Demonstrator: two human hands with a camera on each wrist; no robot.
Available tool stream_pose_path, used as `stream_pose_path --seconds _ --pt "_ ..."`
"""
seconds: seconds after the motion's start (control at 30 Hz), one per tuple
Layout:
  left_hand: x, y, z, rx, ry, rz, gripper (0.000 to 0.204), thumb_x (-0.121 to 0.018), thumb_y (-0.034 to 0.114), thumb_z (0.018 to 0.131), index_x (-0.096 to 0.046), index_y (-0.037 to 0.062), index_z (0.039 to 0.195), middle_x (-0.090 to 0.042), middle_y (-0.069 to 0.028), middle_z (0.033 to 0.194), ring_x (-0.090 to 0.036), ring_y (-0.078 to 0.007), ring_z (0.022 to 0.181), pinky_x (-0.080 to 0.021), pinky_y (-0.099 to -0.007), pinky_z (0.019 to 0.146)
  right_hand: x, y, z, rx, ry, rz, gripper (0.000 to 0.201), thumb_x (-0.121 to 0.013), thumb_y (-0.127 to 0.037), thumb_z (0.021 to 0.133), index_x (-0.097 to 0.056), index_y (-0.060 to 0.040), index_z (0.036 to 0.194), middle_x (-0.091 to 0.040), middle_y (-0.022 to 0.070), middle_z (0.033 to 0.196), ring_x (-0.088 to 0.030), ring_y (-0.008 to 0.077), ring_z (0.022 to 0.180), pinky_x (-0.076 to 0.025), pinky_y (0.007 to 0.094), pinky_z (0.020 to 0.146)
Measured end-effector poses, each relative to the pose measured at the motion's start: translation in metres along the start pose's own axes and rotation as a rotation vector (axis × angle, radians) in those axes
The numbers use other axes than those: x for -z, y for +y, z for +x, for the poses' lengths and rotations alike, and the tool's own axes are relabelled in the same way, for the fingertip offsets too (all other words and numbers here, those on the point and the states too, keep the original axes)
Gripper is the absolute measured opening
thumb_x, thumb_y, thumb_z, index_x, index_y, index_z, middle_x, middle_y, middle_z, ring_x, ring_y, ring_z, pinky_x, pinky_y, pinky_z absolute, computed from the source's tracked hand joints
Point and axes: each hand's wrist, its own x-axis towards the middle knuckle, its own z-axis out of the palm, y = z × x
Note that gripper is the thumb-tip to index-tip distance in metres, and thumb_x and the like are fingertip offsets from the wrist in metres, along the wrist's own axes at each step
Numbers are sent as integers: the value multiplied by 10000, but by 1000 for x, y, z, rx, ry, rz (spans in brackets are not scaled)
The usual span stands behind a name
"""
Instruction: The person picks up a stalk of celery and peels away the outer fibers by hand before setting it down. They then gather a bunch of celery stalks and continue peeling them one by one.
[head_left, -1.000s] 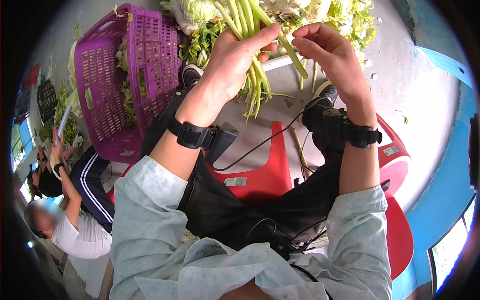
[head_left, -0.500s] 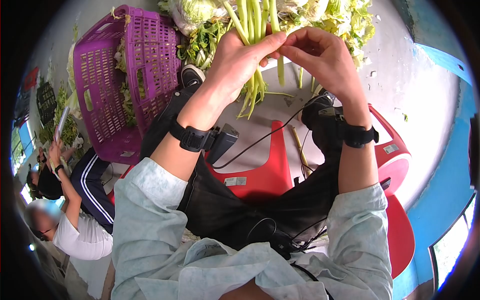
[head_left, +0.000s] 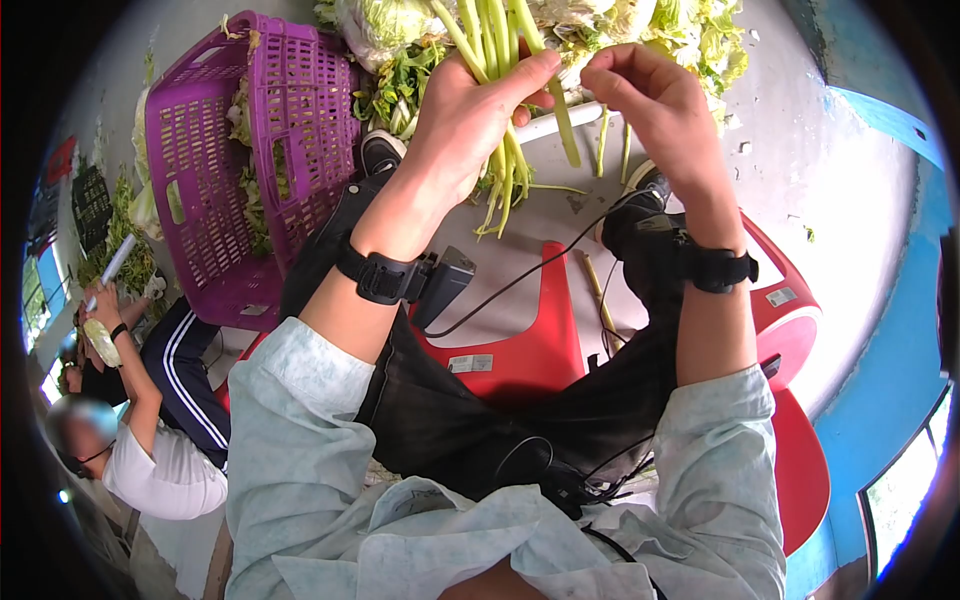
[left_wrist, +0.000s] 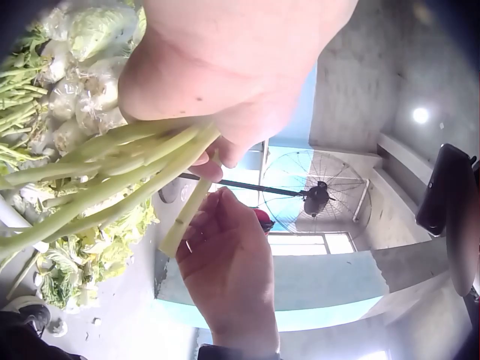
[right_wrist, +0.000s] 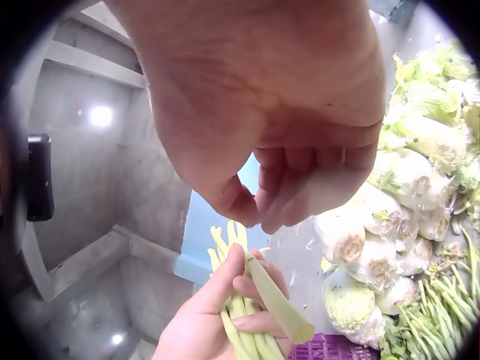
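My left hand [head_left: 470, 115] grips a bunch of pale green celery stalks [head_left: 508, 178], thumb across them. One thicker stalk [head_left: 567, 128] angles out from the bunch past the left thumb. Just to the right, my right hand [head_left: 665, 115] is raised with curled fingers, thumb tip close to the index finger. In the right wrist view, nothing shows between that right hand's fingers [right_wrist: 274, 214], and the thick stalk's cut end [right_wrist: 301, 332] points toward the lower right. The left wrist view has the right hand [left_wrist: 229, 270] beside this stalk [left_wrist: 184, 221], overlapping it.
A purple plastic crate [head_left: 210, 190] stands tilted at the left. Cabbages [head_left: 390, 25] and leafy greens [head_left: 700, 50] lie piled ahead. Red stools [head_left: 530, 345] are near my legs, with a cable [head_left: 500, 317] between them. Another person [head_left: 160, 465] sits at the far left.
My right hand met the thick stalk beside the left thumb half a second ago, then drew away to the right. The left hand keeps its grip, and the thick stalk's tilt has shifted.
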Motion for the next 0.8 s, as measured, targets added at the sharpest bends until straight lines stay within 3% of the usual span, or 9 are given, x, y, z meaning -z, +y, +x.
stream_pose_path --seconds 0.2,0.4,0.5,0.6,0.7,0.8 --pt "-1 2 -2 15 13 1 209 -757 215 949 -691 59 1071 -677 4 941 -630 -78 794 -456 -233 659 8 0 2 4 130 -8 247 -697 -241 959 -730 -14 1051 -715 3 913 -629 65 834 -493 230 790" --pt "1 0 -1 -13 1 0 190 -752 205 949 -682 67 1058 -677 1 948 -628 -74 795 -453 -231 666 12 0 1 13 112 -69 225 -718 -267 944 -729 -49 996 -709 -10 892 -631 68 823 -490 229 786" --pt "2 -2 -1 -19 -9 12 191 -753 200 946 -683 64 1062 -675 3 945 -624 -71 792 -450 -228 659 11 4 1 35 106 -94 269 -720 -264 943 -717 -49 1105 -731 15 972 -663 86 877 -510 243 817" --pt "1 1 -2 -32 -62 65 197 -751 193 946 -688 53 1070 -669 8 931 -621 -70 788 -445 -222 645 7 2 0 103 34 13 330 -719 -226 950 -684 -55 1229 -741 55 1083 -692 116 963 -537 269 882" --pt "-1 5 -6 -11 -116 84 206 -750 192 945 -692 44 1077 -666 10 917 -621 -69 783 -437 -216 629 7 -4 -3 28 -198 92 374 -709 -175 954 -654 -63 1307 -731 78 1167 -700 144 1022 -547 291 938" --pt "-1 3 -5 42 -138 110 210 -748 195 945 -692 41 1078 -667 5 908 -622 -71 777 -433 -214 622 8 -3 -4 20 -177 -43 369 -700 -131 943 -658 -45 1299 -730 69 1148 -705 155 1011 -553 288 924"
